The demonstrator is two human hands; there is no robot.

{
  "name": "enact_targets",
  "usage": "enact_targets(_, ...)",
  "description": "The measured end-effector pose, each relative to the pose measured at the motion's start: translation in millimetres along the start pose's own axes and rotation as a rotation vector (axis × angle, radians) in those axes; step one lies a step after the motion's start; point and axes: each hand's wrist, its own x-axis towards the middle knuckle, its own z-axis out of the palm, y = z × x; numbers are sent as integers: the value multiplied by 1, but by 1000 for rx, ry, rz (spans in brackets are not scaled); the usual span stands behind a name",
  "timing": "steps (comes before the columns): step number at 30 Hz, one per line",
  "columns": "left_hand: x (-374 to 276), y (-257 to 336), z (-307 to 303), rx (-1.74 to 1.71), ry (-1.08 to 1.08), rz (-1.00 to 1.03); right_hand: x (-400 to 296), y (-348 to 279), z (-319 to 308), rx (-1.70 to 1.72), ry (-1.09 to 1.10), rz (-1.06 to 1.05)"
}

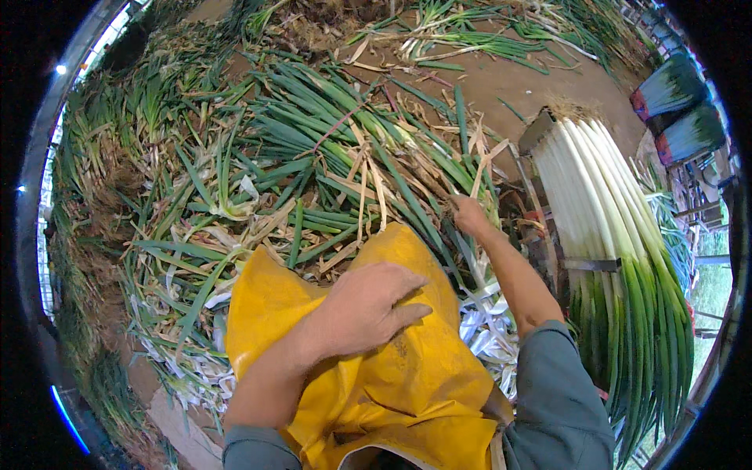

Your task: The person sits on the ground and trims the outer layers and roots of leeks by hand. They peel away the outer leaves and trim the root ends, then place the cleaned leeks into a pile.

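My left hand (376, 308) hovers over or rests on the yellow waterproof apron (411, 364) across my lap, its thumb and fingers apart and nothing seen between them. My right hand (467, 214) reaches forward to the near right end of a large pile of untrimmed green onions (329, 123), some bound with a pinkish tie. Its fingertips are at the roots and dry leaves; whether they grip a stalk I cannot tell. To the right, cleaned long green onions (593, 188), white ends away from me, lie stacked in a metal holder (537, 132).
Stripped leaves and peelings (487, 335) cover the ground around my legs. More unpeeled onions (147, 111) are heaped at the left. Loose onions (464, 44) lie on the brown floor ahead. Bundled onions (670, 88) stand at the far right.
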Motion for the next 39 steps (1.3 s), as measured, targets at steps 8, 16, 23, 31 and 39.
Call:
enact_targets(8,1,-4,-1,58,23,60,47,-18,33,-207,77,184)
enact_targets(16,14,-4,-9,6,-34,-26,58,-41,1,629,-130,181)
enact_targets(23,39,-28,-7,-400,282,-161,39,-68,-29,820,-214,108)
enact_targets(31,54,-48,-4,-782,457,-233,-180,-7,-65,1565,-408,245)
enact_targets(39,111,-75,9,-1085,412,-549,-281,-131,-202,922,-60,129)
